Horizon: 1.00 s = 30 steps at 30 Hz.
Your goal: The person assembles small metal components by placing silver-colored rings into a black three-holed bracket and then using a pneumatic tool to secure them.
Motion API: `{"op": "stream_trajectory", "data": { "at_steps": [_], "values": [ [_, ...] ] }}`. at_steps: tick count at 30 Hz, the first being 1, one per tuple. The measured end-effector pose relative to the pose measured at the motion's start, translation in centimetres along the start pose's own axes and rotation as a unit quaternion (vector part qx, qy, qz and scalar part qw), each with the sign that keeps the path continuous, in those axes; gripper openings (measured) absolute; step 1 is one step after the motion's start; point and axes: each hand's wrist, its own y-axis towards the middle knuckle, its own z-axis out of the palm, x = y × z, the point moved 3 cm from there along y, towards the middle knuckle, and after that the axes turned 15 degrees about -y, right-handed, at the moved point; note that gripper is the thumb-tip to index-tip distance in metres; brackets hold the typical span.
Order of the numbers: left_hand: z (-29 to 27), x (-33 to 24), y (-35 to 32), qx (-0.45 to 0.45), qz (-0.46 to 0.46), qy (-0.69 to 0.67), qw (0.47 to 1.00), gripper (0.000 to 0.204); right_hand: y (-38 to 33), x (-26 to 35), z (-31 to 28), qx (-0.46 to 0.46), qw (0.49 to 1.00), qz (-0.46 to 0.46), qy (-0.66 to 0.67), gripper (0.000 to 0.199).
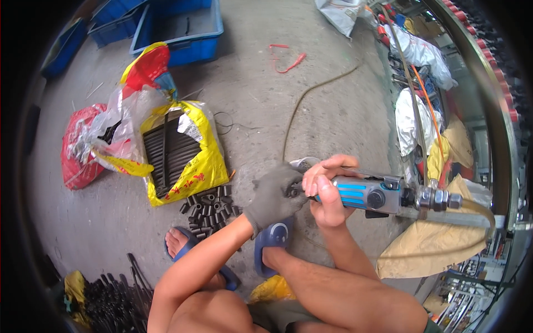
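My left hand [273,197], in a grey glove, is closed around a small dark round piece [293,191] at the nose of an air tool. Glove and fingers hide most of that piece. My bare right hand [328,191] wraps round the front of the air tool [366,195], a grey and blue body lying almost level and pointing left. Metal hose fittings [438,198] join its rear end to an air hose [488,219]. Just beyond my hands, a small round container [305,162] is partly covered by them.
Left of my hands, a yellow sack [214,141] holds dark rods. Short black tubes [208,213] lie heaped beside it. Blue bins [191,51] stand at the far left, and more black parts [114,305] lie near left. A thin hose [311,91] crosses the floor.
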Motion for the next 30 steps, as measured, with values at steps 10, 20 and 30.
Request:
{"op": "stream_trajectory", "data": {
  "at_steps": [10,20,30],
  "values": [
    [0.9,1.4,-0.3,0.06,-0.154,0.029,0.986,0.027,0.1,-0.1,-0.8,-0.048,0.999,-0.014,-0.007,0.021],
    [1.3,-0.1,-0.5,0.075,-0.107,0.086,0.988,0.023,-0.3,1.7,-1.1,-0.065,0.998,0.001,0.001,0.023],
    [-0.2,-1.5,-0.8,0.05,-0.136,0.07,0.987,0.023,0.1,3.7,-1.5,-0.026,0.999,-0.003,0.04,0.034]
  ]
}}
